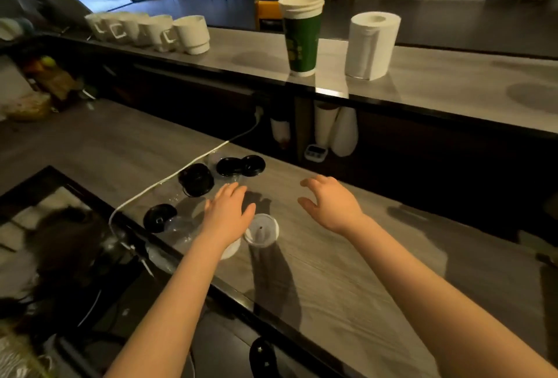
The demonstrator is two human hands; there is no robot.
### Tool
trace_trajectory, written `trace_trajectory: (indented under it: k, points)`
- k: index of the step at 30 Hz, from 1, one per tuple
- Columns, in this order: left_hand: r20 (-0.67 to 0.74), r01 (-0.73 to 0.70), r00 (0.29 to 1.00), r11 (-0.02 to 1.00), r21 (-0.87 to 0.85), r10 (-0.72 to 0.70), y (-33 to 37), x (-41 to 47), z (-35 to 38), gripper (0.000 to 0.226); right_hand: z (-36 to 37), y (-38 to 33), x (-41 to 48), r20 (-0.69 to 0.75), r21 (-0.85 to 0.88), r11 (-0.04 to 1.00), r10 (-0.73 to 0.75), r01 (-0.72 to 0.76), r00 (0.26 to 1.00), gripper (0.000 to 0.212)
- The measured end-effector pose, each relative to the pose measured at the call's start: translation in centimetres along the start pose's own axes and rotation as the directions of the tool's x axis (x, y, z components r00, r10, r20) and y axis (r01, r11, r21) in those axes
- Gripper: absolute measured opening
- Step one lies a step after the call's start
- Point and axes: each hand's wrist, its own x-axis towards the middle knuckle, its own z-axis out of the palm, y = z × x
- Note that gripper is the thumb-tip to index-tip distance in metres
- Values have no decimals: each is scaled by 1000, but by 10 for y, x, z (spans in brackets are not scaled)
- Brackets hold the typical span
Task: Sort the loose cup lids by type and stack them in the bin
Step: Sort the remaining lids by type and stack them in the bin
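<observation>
My left hand [229,211] reaching flat, fingers straight, near black lids [196,179] on desk [332,272]; right hand [330,204] hovering, fingers spread wide, holding nothing.

On worktop [347,256], reckoned from left hand [229,211]: overlapping lid pair [232,166] at 12 o'clock, lid pile [196,179] at 10, single lid [159,217] at 9, small lid [261,229] just beside at 4, right hand [332,205] apart at 3. On raised ledge [453,75] behind: mugs [151,31] at 11, cup stack [302,33] at 1, paper roll [373,45] near it, toward 2.
</observation>
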Motion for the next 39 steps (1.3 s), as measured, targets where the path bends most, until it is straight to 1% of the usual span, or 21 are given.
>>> trace_trajectory:
  k: [6,9,12,16,18,20,22,26,29,31,34,36,37,39]
  points:
    - [43,-13,999,1000,-8,13,-79,66,-10,53,37,-44,77,83,-14,998,61,-60,995,48]
    - [80,-25,996,1000,-13,26,-109,99,-12,53,56,-59,111,141,-16,991,136,-135,981,48]
    - [157,-11,987,999,-45,18,-129,135,-9,53,72,-71,143,210,-5,974,221,-225,952,47]
    - [280,106,958,980,-169,-55,-141,182,2,54,89,-82,177,283,100,907,369,-410,886,46]
    - [353,168,930,974,-152,-105,-144,204,7,56,98,-86,189,314,180,860,410,-478,856,50]
    - [392,219,906,969,-116,-158,-146,223,13,56,107,-88,200,329,229,829,428,-511,842,52]
    - [384,229,907,968,-102,-174,-149,238,20,54,115,-89,213,335,233,833,415,-501,846,52]
    - [355,186,925,976,-115,-134,-155,251,34,48,128,-94,236,340,269,817,415,-510,844,52]
    - [328,156,939,976,-152,-99,-157,255,43,45,137,-95,251,369,293,792,423,-535,828,52]
    - [307,144,949,968,-207,-76,-157,255,47,43,142,-94,258,379,329,759,439,-562,815,49]
    - [259,145,963,947,-287,-68,-154,253,47,37,145,-93,265,342,433,666,502,-607,794,42]
    - [224,169,971,909,-382,-86,-150,251,43,36,147,-91,268,275,515,601,559,-611,782,45]
    - [220,193,970,872,-450,-101,-148,250,39,35,146,-90,268,244,577,561,576,-594,780,46]
    - [228,247,965,753,-611,-131,-144,248,30,29,143,-88,268,194,704,490,563,-514,803,45]
